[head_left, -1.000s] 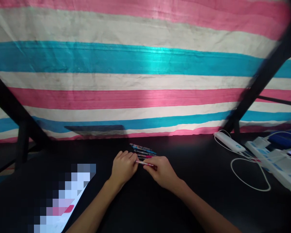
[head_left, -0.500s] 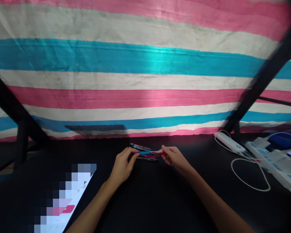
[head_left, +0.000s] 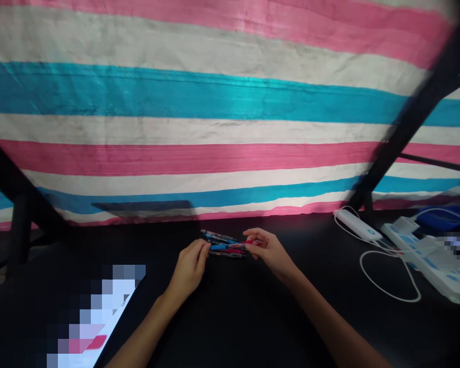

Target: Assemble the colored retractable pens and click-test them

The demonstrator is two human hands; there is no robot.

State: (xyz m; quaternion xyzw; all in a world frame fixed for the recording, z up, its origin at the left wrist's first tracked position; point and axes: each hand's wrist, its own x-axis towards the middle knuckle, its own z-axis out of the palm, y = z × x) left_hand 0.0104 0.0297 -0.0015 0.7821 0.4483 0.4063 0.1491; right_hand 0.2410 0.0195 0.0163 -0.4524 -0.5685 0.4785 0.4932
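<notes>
Several pens [head_left: 225, 244] lie bunched side by side on a black table [head_left: 230, 317], near its far edge. My left hand [head_left: 189, 268] has its fingers curled and its fingertips pinched on the left ends of the pens. My right hand [head_left: 270, 251] is closed in a pinch on the right end of a red and blue pen in the bunch. The two hands face each other across the bunch.
A pink, white and teal striped cloth [head_left: 214, 107] hangs behind the table. A white power bank [head_left: 358, 226] with a looping white cable [head_left: 387, 278] and a white power strip [head_left: 429, 260] sit at the right. A blurred white sheet [head_left: 95, 327] lies at lower left.
My right hand carried a pen away from me to the bunch. Both hands moved up to the pens' ends and now hold them from either side.
</notes>
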